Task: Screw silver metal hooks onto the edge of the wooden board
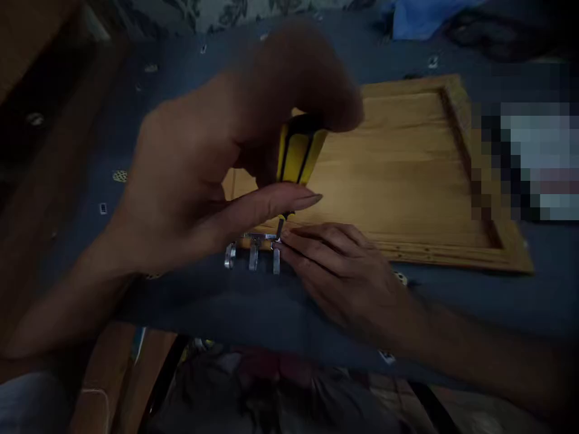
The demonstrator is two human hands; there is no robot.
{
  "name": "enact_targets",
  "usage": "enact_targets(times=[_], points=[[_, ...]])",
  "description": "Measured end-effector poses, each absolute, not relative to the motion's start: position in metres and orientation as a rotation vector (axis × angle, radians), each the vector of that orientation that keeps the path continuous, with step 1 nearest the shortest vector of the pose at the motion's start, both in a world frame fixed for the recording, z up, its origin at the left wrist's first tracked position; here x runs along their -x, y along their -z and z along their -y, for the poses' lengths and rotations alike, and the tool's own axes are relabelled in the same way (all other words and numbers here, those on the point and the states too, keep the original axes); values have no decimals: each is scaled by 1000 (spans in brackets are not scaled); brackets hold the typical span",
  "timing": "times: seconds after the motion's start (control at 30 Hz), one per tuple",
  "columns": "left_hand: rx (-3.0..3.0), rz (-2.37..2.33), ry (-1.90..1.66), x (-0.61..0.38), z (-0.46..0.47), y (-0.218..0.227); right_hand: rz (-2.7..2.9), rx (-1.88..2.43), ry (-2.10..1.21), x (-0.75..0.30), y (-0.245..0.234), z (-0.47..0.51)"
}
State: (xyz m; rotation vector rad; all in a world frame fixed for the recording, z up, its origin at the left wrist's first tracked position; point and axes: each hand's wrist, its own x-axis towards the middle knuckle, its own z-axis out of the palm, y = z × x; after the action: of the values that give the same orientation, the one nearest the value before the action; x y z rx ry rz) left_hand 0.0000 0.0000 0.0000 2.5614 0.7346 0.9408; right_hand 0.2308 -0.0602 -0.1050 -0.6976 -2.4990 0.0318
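My left hand (pixel 181 163) is wrapped round the yellow and black handle of a screwdriver (pixel 301 154), its thumb along the near side. The shaft points down to a shiny metal fitting (pixel 260 238) on the near edge of a framed wooden panel (pixel 389 175). Several metal prongs of that fitting hang over the edge. My right hand (pixel 339 265) lies low over the same edge, fingers pressed together, fingertips at the fitting's right end by the screwdriver tip. Its thumb is hidden, and the screw, if any, is too small to make out.
The panel lies on a dark blue cloth (pixel 316 334) dotted with small printed markers. A blue cloth (pixel 416 18) and a dark coiled thing (pixel 493 30) lie at the far right. A blurred-out patch covers something at the right. My lap (pixel 271 392) is below the near edge.
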Motion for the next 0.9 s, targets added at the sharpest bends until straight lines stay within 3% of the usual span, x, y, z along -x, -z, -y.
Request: enact_targets(times=[0.43,0.9], points=[[-2476,-733,-759,-8,5,-8,2498,725,46,-227,104,57],[-2575,-547,-838,-2,-6,-1,2530,738,74,-228,107,59]])
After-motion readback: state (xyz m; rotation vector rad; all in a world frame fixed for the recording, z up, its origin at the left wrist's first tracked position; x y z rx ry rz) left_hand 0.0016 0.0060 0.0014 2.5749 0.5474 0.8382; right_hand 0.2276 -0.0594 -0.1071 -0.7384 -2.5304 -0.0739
